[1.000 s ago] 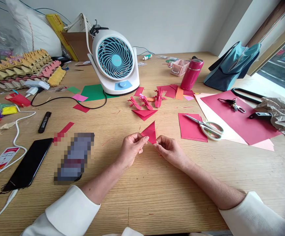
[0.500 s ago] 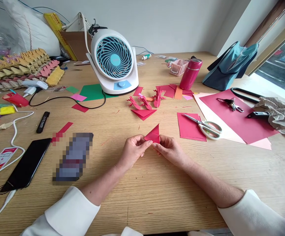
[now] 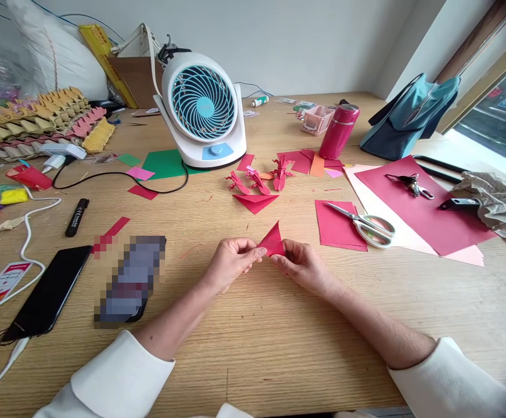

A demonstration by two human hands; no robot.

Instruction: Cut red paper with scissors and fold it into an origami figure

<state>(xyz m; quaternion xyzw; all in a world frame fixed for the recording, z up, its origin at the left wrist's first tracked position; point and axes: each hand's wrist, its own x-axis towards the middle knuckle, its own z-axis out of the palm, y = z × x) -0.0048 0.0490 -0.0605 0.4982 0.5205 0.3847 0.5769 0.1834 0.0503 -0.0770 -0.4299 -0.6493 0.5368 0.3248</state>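
Note:
Between my hands is a small folded piece of red paper (image 3: 272, 240), its tip pointing up and away from me. My left hand (image 3: 235, 261) pinches its left edge with thumb and fingers. On the other side, my right hand (image 3: 302, 267) grips the lower right corner, thumb in front. The fingertips behind the paper are partly hidden. Just beyond it lies a flat folded red paper (image 3: 255, 202), with several red origami figures (image 3: 259, 181) standing behind. To the right, white-handled scissors (image 3: 361, 223) rest on a stack of red paper squares (image 3: 333, 223).
A white fan (image 3: 204, 107) stands at the back, beside a pink flask (image 3: 340, 131) and a teal bag (image 3: 409, 122). Large red sheets (image 3: 435, 215) with keys (image 3: 413, 184) lie at right. A black phone (image 3: 47, 293), a blurred phone (image 3: 126, 284) and a marker (image 3: 77, 217) are at left.
My left thumb and fingers have slid slightly left along the paper's edge. The folded paper has tilted a little, while my right hand stays nearly in place.

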